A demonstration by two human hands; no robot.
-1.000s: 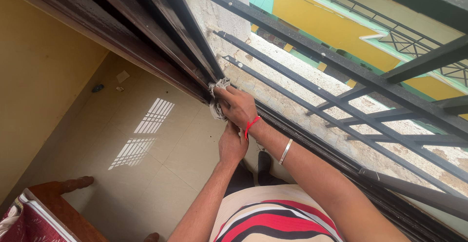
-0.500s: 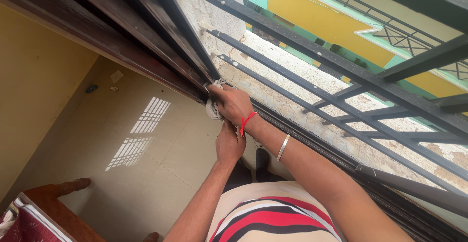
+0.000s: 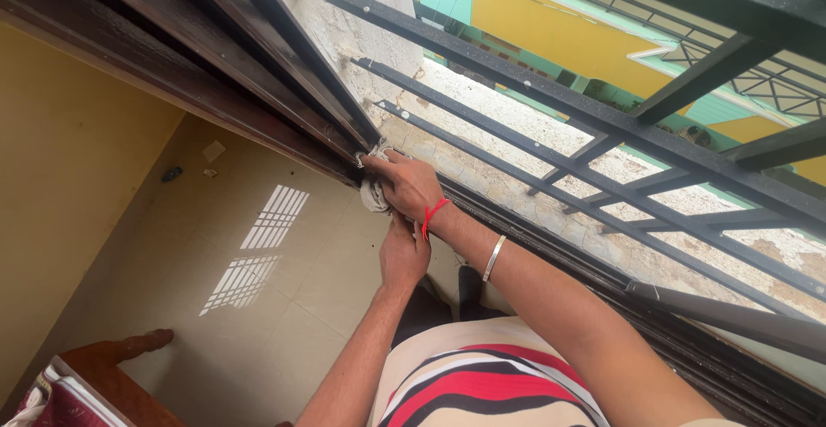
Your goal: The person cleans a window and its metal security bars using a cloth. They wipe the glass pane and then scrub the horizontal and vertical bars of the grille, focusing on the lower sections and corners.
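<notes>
Head view: right hand [image 3: 411, 188] presses a grey rag [image 3: 372, 193] into the window track [image 3: 551, 233] corner, hemmed by grille bars [image 3: 551, 104]; left hand [image 3: 404, 255] rests curled just below, its grip unclear.

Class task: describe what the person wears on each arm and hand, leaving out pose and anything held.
Both forearms are bare, no sleeves showing. The right hand has a red thread at the wrist and a silver bangle further up. The left hand wears nothing visible.
</notes>
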